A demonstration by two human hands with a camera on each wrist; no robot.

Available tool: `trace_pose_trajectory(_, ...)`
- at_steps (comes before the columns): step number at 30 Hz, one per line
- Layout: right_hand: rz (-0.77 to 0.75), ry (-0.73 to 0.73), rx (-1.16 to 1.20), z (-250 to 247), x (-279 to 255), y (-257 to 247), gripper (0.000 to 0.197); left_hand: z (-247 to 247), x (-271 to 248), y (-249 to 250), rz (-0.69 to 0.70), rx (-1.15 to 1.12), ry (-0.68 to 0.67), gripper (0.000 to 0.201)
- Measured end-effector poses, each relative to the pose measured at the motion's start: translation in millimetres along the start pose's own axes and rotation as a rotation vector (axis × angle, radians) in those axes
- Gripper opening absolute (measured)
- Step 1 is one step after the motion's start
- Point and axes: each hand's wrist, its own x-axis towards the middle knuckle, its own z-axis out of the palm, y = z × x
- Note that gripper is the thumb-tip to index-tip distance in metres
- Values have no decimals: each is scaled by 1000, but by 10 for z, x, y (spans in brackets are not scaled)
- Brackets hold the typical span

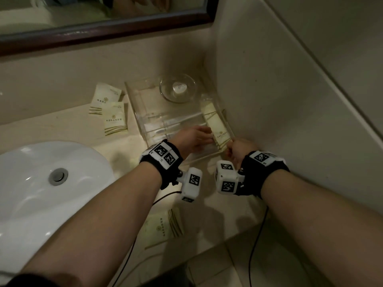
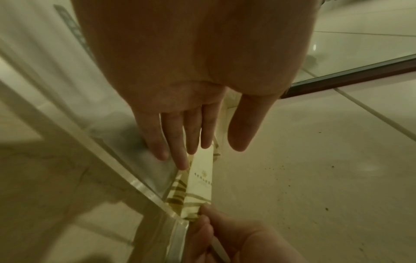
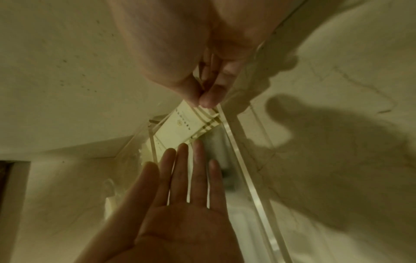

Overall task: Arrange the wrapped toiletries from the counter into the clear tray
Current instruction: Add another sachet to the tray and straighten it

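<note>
counter (image 1: 68, 129), right hand (image 1: 238, 151) pinching packet (image 1: 217, 129)

White sink (image 1: 41, 183); dark-framed mirror (image 1: 103, 27)

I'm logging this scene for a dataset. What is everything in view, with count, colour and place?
clear tray: one, transparent, counter corner by the wall
long packet: one, cream with olive stripes, along the tray's right side
glass dish: one, clear, tray's far end
counter packets: at least three, cream, two left of the tray, one near the front edge
sink: one, white, left
mirror: one, dark-framed, behind
left hand: fingers straight, in the tray
right hand: pinches the long packet's near end
</note>
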Motion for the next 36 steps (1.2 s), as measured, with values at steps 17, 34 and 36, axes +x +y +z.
trace_pose_trajectory(17, 99, 152, 363, 118, 105, 70, 18, 1, 109, 40, -34, -138, -26, 21)
trace_pose_trajectory(34, -64, 242, -208, 69, -227, -83, 45, -35, 133, 39, -67, -199, -53, 28)
trace_pose_trajectory(36, -82, 195, -210, 81, -210, -73, 47, -41, 133, 29, -66, -191, -56, 35)
